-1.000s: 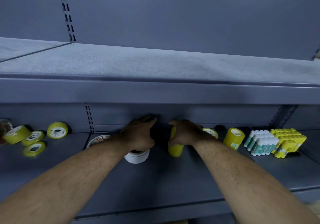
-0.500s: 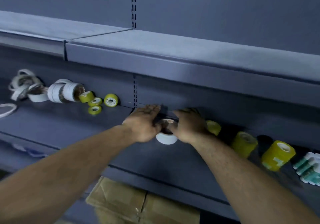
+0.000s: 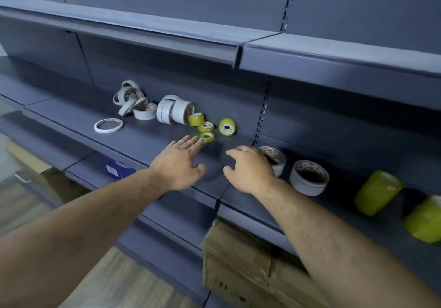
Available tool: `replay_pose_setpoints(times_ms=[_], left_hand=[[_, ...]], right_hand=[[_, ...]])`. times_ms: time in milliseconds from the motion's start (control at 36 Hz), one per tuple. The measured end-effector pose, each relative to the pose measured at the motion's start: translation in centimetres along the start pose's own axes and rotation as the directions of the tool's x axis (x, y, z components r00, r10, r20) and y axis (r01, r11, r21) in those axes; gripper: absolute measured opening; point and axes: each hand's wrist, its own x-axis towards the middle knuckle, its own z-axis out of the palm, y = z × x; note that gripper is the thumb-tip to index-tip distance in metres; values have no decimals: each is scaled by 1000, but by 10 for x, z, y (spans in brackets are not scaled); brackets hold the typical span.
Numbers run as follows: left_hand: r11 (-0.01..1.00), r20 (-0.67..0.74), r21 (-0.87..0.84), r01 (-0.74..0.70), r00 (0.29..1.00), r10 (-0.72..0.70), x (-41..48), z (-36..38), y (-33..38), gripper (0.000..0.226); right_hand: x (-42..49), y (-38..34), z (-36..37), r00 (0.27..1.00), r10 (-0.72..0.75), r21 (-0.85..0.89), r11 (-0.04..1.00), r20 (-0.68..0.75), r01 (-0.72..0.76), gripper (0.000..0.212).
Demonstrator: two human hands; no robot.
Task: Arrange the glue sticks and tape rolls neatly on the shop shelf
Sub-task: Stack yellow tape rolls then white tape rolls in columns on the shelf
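Observation:
My left hand (image 3: 179,162) stretches over the grey shelf (image 3: 148,145) with straight fingers, its tips just short of a small yellow tape roll (image 3: 207,136). Two more small yellow rolls (image 3: 205,126) lie behind it and another (image 3: 227,127) stands on edge. My right hand (image 3: 248,168) hovers with loosely curled fingers, holding nothing, in front of a white tape roll (image 3: 274,157). A second white roll (image 3: 309,177) sits to its right. Two big yellow rolls (image 3: 378,192) lie at the far right. No glue sticks are in view.
A heap of white tape rolls (image 3: 175,112) and thinner loose rolls (image 3: 130,100) lies at the shelf's back left, with a flat white ring (image 3: 108,125) in front. An upper shelf (image 3: 167,35) overhangs. Cardboard boxes (image 3: 241,267) stand below the shelf, on a wooden floor.
Both hands have let go of the white roll and moved left toward the small yellow rolls. The view has swung left; the glue sticks have left the frame.

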Motion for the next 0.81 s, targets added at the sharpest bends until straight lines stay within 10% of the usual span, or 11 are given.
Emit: replay_pose_setpoints(times_ms=[806], left_hand=[[988, 94, -118, -98, 990, 110, 111, 4, -150, 69]], right_hand=[[159, -66, 56, 941, 328, -31, 945, 86, -327, 35]])
